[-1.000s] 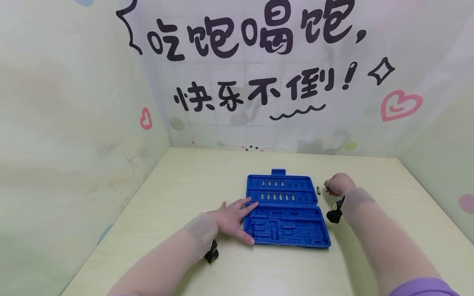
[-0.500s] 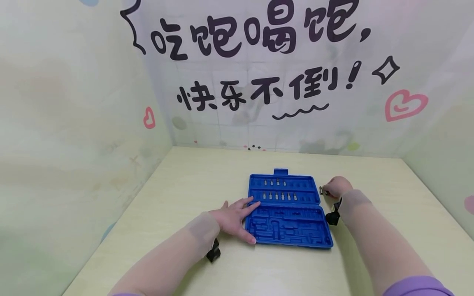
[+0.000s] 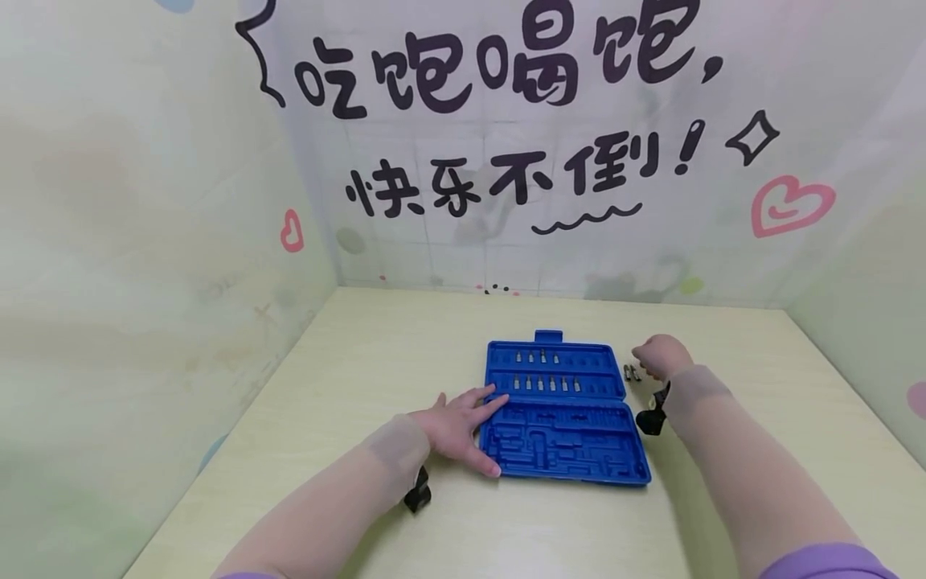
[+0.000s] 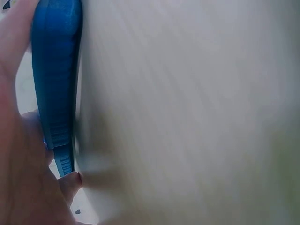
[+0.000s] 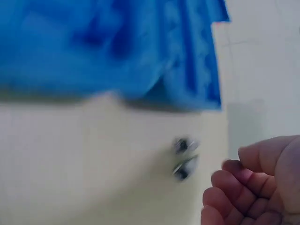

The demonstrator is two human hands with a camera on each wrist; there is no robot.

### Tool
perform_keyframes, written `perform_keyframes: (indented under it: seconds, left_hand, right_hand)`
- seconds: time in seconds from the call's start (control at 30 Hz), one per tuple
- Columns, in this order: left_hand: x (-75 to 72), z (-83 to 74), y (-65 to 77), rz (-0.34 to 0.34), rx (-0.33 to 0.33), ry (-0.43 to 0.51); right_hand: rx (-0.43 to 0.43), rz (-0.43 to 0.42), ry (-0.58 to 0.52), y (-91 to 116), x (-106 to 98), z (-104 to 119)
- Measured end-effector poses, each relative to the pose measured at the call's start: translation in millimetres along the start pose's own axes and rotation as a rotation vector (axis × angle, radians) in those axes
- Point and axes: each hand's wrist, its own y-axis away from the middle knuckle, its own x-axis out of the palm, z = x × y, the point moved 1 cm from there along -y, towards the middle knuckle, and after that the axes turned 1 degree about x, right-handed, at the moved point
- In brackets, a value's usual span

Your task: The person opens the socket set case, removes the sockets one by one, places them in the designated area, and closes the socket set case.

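The right hand (image 3: 662, 358) is drawing back from two bits (image 3: 628, 373) lying beside the blue case (image 3: 560, 441), its loosely curled fingers seemingly empty. The left hand (image 3: 456, 428) is keeping spread fingers on the case's edge.

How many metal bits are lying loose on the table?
2: one bit lies just right of the blue case, the other bit close beside it, nearer the right hand. More could be hidden under that hand.

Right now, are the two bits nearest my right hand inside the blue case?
No, the two bits lie on the table beside the blue case.
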Motion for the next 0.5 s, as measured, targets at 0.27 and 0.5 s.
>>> perform_keyframes:
  seconds: [0.27, 0.5]
  left_hand:
    - [-0.4, 0.8, 0.8, -0.008, -0.001, -0.012]
    - [-1.9, -1.6, 1.6, -0.007, 0.007, -0.005]
  right_hand:
    - [-0.081, -0.072, 0.048, -5.5, 18.9, 47.8]
    - [-0.111, -0.058, 0.128, -15.2, 53.1, 74.6]
